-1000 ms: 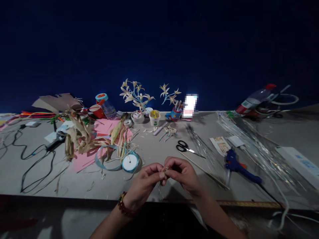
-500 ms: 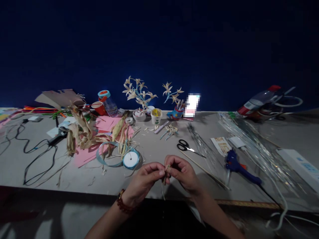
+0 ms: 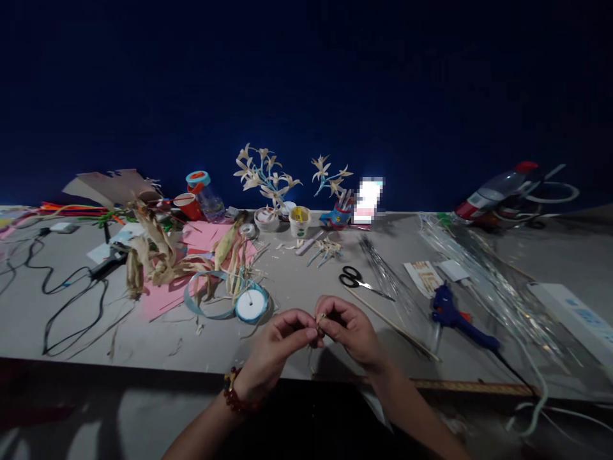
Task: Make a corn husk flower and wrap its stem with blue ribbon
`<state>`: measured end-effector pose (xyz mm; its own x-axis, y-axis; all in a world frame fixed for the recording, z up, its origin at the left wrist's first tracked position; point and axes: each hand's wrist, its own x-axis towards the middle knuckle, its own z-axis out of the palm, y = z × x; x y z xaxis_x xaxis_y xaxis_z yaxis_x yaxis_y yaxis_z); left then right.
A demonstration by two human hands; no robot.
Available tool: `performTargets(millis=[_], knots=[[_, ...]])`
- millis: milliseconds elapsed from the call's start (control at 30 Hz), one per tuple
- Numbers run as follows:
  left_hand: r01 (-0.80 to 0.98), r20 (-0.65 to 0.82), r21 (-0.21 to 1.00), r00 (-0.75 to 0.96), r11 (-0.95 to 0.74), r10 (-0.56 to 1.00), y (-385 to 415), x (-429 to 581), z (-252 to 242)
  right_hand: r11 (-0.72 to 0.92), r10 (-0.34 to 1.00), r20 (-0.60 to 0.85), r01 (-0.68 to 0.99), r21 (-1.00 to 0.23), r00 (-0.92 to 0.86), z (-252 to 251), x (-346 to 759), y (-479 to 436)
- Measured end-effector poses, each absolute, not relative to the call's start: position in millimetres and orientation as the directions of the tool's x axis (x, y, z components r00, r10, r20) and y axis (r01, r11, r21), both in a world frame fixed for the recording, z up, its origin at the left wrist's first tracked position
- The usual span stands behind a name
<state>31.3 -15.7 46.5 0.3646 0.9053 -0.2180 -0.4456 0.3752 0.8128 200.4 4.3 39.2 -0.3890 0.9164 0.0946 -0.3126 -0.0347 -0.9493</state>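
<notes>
Head view: looking down at both hands, close together over the near edge.
Left hand (image 3: 282,342): pinched narrow on a thin dried strand (image 3: 322,318), with a bead bracelet (image 3: 234,393) at the wrist.
Right hand (image 3: 353,331): pinched narrow on the same strand, close against the left.
Dried strand: between both sets of fingertips, mostly covered, with one end hanging below.
Wooden stick (image 3: 390,322): lying aslant just beside the right hand.
Ribbon spool (image 3: 251,303): near the left hand, trailing a pale-blue loop.
Glue gun (image 3: 462,321): blue, lying well off to the right.
Scissors (image 3: 366,287): black-handled, lying just past the wooden stick.
Left-hand clutter: corn husks (image 3: 153,255) heaped over pink paper (image 3: 163,299).
Right-hand clutter: clear plastic strips (image 3: 498,281) spread past the glue gun.
Back row: white cup (image 3: 300,225), pale husk flowers (image 3: 261,176) on blue stems, pen cup (image 3: 340,216), pixelated bright screen (image 3: 368,201), red-capped bottle (image 3: 495,190) tilted at far right.
Tabletop (image 3: 287,281): grey, dotted with pale scraps.
Room: dim, backed by a dark-blue wall (image 3: 306,76).
</notes>
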Motion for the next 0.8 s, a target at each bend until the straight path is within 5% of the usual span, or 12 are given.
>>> performTargets(millis=[800], knots=[[-0.294, -0.18, 0.924, 0.228, 0.243, 0.957, -11.2, 42.1, 24.1, 0.128, 0.966, 0.138, -0.059, -0.99, -0.219, 22.5, 204.2, 7.8]])
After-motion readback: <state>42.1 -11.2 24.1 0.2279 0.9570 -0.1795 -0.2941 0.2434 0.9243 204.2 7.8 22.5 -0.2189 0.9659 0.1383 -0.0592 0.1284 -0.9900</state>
